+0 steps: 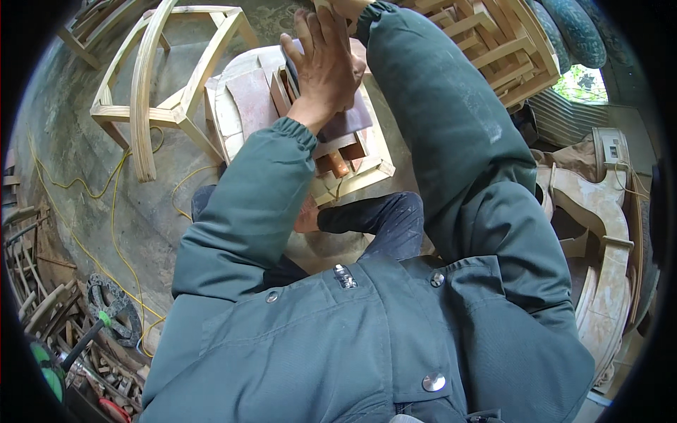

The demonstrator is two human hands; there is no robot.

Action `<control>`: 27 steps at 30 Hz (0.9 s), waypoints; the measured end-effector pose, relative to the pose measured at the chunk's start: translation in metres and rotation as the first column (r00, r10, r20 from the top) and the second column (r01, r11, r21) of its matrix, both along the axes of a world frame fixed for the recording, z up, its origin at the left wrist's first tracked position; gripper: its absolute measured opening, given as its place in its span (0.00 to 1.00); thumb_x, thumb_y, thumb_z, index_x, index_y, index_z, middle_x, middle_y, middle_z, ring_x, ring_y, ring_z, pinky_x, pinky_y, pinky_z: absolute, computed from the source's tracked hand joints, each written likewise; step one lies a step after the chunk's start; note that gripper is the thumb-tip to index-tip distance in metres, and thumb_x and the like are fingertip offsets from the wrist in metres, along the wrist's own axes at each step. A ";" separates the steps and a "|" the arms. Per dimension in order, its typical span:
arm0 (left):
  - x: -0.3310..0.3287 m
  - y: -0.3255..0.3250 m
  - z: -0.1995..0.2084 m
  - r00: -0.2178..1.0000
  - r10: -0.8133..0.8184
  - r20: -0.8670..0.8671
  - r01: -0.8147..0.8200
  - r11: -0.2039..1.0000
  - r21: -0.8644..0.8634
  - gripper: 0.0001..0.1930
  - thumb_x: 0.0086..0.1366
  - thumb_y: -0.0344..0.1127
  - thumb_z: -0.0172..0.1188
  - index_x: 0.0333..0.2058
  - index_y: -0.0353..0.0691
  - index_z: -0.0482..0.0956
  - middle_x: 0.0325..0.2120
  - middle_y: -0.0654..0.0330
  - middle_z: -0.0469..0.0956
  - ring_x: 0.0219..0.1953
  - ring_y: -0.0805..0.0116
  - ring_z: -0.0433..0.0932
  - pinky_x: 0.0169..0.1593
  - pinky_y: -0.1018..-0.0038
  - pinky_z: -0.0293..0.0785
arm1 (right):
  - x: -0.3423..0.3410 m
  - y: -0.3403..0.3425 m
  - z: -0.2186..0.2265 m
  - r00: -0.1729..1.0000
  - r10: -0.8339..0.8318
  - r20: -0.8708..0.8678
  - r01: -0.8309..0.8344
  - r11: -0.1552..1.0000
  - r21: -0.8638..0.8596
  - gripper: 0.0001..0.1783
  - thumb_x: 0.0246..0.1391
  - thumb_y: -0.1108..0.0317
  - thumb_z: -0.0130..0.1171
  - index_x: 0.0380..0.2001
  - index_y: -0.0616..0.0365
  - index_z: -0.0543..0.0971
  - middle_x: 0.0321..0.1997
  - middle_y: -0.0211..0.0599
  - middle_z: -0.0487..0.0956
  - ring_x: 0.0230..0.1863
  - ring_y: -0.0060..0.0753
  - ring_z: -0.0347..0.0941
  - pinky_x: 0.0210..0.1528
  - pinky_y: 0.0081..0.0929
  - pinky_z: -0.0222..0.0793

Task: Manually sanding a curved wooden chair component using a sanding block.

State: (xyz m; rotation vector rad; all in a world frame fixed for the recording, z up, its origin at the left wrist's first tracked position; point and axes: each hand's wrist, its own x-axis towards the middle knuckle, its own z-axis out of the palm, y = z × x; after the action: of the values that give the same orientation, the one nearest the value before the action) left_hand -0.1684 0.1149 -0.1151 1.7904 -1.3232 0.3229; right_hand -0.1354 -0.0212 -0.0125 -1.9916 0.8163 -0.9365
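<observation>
My left hand (pixel 324 67) reaches to the top of the view, its fingers stretched out and pressed down over a low wooden stand (pixel 377 173). What lies right under its palm is mostly hidden. Beside its wrist shows a dull purple sheet (pixel 349 121), and a pinkish sheet (pixel 250 99) lies on the stand to the left. My right hand (pixel 347 7) is at the upper edge, beside my left fingertips and next to a pale piece of wood. Most of it is cut off, so its grip cannot be made out. An orange-brown block (pixel 338 164) sits at the stand's near end.
A bare wooden frame (pixel 185 106) stands at the left. Yellow cord (pixel 116 233) trails over the floor (pixel 77 169). Scrap wood and a black wheel-like part (pixel 113 310) lie lower left. Stacked wooden frames (pixel 493 53) are upper right, curved pale wooden parts (pixel 599 218) at the right.
</observation>
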 end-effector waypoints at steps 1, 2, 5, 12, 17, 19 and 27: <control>-0.002 0.004 -0.001 1.000 0.008 0.004 -0.008 1.000 0.005 0.55 0.58 0.38 0.68 0.75 0.30 0.40 0.72 0.40 0.53 0.77 0.36 0.44 0.69 0.27 0.40 | 0.000 0.005 -0.004 1.000 0.026 -0.009 -0.026 1.000 0.001 0.12 0.48 0.68 0.65 0.35 0.63 0.80 0.22 0.35 0.79 0.23 0.30 0.76 0.26 0.32 0.72; -0.006 0.008 -0.002 0.998 0.052 0.022 -0.052 0.999 -0.008 0.53 0.58 0.41 0.67 0.74 0.28 0.44 0.70 0.39 0.54 0.77 0.36 0.45 0.69 0.27 0.41 | 0.000 0.010 -0.006 0.998 0.053 -0.018 -0.053 0.999 0.000 0.13 0.47 0.67 0.65 0.35 0.63 0.81 0.22 0.35 0.79 0.23 0.30 0.77 0.27 0.32 0.72; -0.025 0.025 -0.009 0.987 0.134 0.091 -0.137 0.990 0.033 0.50 0.59 0.45 0.64 0.73 0.26 0.50 0.71 0.36 0.54 0.77 0.34 0.44 0.70 0.27 0.40 | -0.018 0.033 -0.013 0.997 0.073 -0.014 -0.073 0.996 0.056 0.12 0.50 0.67 0.65 0.36 0.61 0.81 0.24 0.35 0.79 0.24 0.29 0.76 0.28 0.32 0.72; -0.098 0.175 0.021 0.905 -0.207 -0.371 0.113 0.959 -0.258 0.51 0.63 0.44 0.71 0.75 0.31 0.49 0.72 0.41 0.55 0.75 0.42 0.53 0.75 0.46 0.47 | -0.183 0.097 0.055 0.895 0.143 0.423 -0.256 0.940 0.225 0.20 0.61 0.62 0.72 0.49 0.62 0.78 0.36 0.38 0.84 0.29 0.27 0.81 0.32 0.28 0.83; -0.116 0.219 0.027 -0.462 -0.404 -0.790 0.529 0.589 -0.611 0.51 0.65 0.40 0.73 0.76 0.36 0.47 0.62 0.48 0.70 0.58 0.60 0.77 0.61 0.66 0.74 | -0.279 0.135 0.126 0.642 0.342 0.686 -0.610 0.770 0.186 0.35 0.63 0.47 0.68 0.64 0.55 0.70 0.43 0.36 0.78 0.37 0.25 0.74 0.42 0.27 0.77; -0.133 0.226 0.064 -0.591 -0.437 -0.678 0.494 0.469 -0.732 0.41 0.66 0.38 0.73 0.71 0.34 0.61 0.47 0.52 0.81 0.40 0.66 0.85 0.46 0.72 0.82 | -0.307 0.136 0.137 0.426 0.444 0.788 -0.765 0.642 0.051 0.40 0.59 0.43 0.70 0.66 0.53 0.67 0.50 0.36 0.77 0.41 0.29 0.75 0.47 0.29 0.78; -0.160 0.257 0.090 -0.086 -0.634 -0.769 0.509 0.636 -0.581 0.20 0.63 0.32 0.76 0.52 0.34 0.83 0.39 0.62 0.84 0.32 0.80 0.82 0.38 0.80 0.80 | -0.453 0.150 0.246 0.686 -0.163 0.709 0.059 0.984 0.169 0.12 0.68 0.64 0.62 0.35 0.55 0.69 0.31 0.29 0.70 0.33 0.24 0.68 0.38 0.26 0.70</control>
State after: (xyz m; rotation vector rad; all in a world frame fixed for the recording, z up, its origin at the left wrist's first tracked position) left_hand -0.3287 0.3714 -0.0255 0.7006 -0.8794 -1.1145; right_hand -0.5881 0.1284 0.2331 -1.2707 0.5159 -1.5543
